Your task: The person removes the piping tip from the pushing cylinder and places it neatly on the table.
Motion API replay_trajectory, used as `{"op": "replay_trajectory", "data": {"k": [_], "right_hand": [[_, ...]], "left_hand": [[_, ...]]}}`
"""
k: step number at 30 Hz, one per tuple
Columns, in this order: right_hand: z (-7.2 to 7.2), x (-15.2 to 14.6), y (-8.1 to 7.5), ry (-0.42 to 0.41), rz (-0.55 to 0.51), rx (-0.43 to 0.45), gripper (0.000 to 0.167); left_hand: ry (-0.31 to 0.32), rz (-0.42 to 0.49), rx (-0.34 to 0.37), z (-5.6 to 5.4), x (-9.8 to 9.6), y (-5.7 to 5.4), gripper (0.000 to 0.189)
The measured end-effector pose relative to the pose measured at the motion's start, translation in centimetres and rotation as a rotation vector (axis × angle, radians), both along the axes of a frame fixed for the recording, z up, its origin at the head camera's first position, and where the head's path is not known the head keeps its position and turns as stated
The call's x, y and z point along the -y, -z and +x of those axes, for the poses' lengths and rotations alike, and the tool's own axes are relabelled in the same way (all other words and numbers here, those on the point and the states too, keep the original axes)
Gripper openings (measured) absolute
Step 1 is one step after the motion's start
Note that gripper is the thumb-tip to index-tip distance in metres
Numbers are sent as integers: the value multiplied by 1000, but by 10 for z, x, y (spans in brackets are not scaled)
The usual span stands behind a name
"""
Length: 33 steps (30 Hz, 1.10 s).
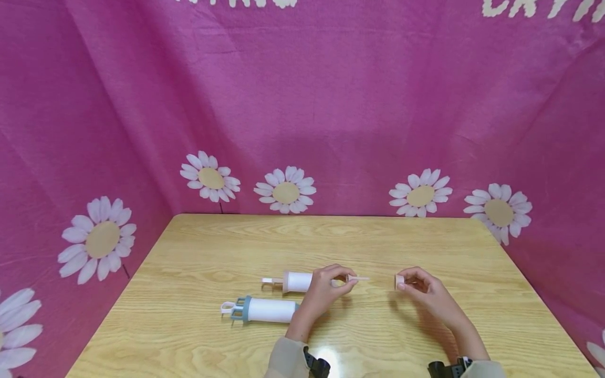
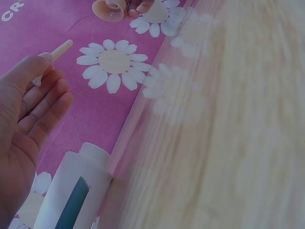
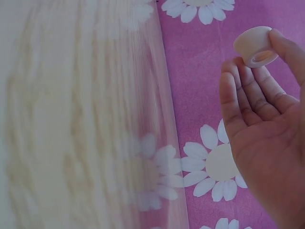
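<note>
My left hand (image 1: 325, 290) pinches a slender cream nozzle (image 2: 62, 49) between thumb and fingertips, its thin tip pointing right towards the other hand. Across a gap, my right hand (image 1: 434, 300) holds a short cream ring-shaped cap (image 3: 254, 44) between thumb and fingers, its round opening showing in the right wrist view. Left of and partly behind the left hand lies a white syringe-like tube with a beige collar (image 1: 299, 282). A second white tube with a teal collar (image 1: 271, 310) lies nearer me, its right end hidden by the left wrist.
Both tubes lie on a wood-grain table (image 1: 212, 346), their plunger handles to the left. A pink curtain (image 1: 331, 105) with white daisies stands behind the table and along its sides. Dark wrist cameras (image 1: 319, 366) sit at both cuffs.
</note>
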State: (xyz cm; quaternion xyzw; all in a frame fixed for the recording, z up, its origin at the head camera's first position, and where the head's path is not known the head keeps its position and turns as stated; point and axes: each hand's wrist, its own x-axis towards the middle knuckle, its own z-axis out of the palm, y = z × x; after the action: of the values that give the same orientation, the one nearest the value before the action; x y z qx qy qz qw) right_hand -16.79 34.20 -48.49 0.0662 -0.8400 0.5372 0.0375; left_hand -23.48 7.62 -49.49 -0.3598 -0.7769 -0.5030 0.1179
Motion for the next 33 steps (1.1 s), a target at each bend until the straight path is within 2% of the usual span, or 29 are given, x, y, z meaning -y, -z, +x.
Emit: {"op": "replay_trajectory", "data": {"k": [7, 11, 19, 22, 33], "right_hand": [[-3, 0, 0, 17, 77, -25, 26], [-7, -2, 0, 33, 139, -3, 28], [-14, -9, 3, 9, 245, -39, 24], [-16, -11, 4, 1, 269, -28, 23], [-16, -13, 9, 1, 430, 51, 24]], "left_hand": [[4, -5, 29, 1, 0, -1, 11], [15, -12, 54, 2, 0, -2, 12], [20, -12, -14, 1, -1, -1, 11], [20, -10, -20, 1, -1, -1, 11], [24, -9, 47, 1, -1, 0, 12]]}}
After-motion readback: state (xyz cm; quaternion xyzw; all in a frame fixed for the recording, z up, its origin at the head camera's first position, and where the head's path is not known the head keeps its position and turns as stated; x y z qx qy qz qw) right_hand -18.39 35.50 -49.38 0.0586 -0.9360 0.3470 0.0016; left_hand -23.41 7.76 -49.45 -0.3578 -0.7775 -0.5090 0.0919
